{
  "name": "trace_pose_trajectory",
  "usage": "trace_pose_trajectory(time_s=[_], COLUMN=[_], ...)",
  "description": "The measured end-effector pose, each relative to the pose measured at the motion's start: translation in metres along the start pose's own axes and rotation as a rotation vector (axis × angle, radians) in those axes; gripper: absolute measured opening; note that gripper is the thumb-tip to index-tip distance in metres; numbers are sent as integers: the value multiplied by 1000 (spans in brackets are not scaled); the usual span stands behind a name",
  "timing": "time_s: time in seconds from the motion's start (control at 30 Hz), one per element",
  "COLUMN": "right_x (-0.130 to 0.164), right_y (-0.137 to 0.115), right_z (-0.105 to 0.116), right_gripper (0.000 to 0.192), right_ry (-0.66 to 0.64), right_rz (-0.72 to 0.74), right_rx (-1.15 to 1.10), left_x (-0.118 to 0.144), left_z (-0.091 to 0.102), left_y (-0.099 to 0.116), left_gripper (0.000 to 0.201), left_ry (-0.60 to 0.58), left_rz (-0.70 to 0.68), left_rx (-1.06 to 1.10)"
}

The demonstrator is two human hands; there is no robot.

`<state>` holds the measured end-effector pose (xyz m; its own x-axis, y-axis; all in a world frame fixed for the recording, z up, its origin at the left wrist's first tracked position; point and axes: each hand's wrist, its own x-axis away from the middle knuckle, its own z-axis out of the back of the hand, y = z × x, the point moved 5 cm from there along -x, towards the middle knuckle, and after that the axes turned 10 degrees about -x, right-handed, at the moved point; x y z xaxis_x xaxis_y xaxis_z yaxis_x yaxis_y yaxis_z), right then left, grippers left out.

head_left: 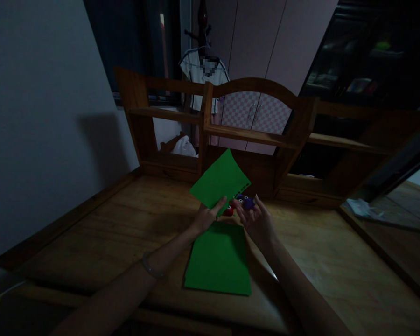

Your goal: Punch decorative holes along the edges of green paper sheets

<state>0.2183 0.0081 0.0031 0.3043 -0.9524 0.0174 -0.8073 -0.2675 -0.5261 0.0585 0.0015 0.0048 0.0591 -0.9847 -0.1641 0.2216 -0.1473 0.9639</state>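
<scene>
My left hand (207,216) is closed on a green sheet (222,179), thumb on top. The sheet is raised and tilted, with a row of small holes along its lower right edge. Just right of it, my right hand (259,224) has its fingers spread. Beyond those fingertips is a small purple figure (249,202) with round white eyes; I cannot tell if they touch it. A red figure (228,211) sits between the two hands, partly hidden by the sheet and fingers. Below the hands, a green notebook or stack of sheets (219,261) lies flat on the wooden table.
The wooden tabletop (143,210) runs back to a wooden shelf unit (252,133) with open compartments. A white wall (49,116) borders the left side. Behind the shelf, a white shirt (196,70) hangs on a stand. A plastic packet (364,208) lies at the right.
</scene>
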Motion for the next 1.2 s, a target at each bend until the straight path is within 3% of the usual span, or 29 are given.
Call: trace_pose_trajectory(time_s=[0.2, 0.47, 0.67, 0.83, 1.0, 1.2], right_x=[5, 6, 5, 3, 3, 2], right_y=[6, 16, 14, 8, 4, 2], right_z=[-7, -16, -15, -13, -15, -14], right_gripper=[28, 24, 23, 22, 26, 27], right_ry=[-3, -98, -111, -101, -104, -82], right_rz=[-75, -115, -103, -58, -14, -18], right_rx=[34, -6, -25, -9, 4, 27], left_x=[-5, -8, -6, -4, -6, -11], left_z=[3, 4, 2, -2, -11, -13], left_y=[-7, -17, -8, -5, -21, -32], left_gripper=[45, 60, 56, 49, 50, 50], left_ry=[87, 105, 110, -30, -179, -166], left_rz=[-15, 33, -64, -13, 69, 86], left_rx=[-19, -17, -20, -72, -142, -70])
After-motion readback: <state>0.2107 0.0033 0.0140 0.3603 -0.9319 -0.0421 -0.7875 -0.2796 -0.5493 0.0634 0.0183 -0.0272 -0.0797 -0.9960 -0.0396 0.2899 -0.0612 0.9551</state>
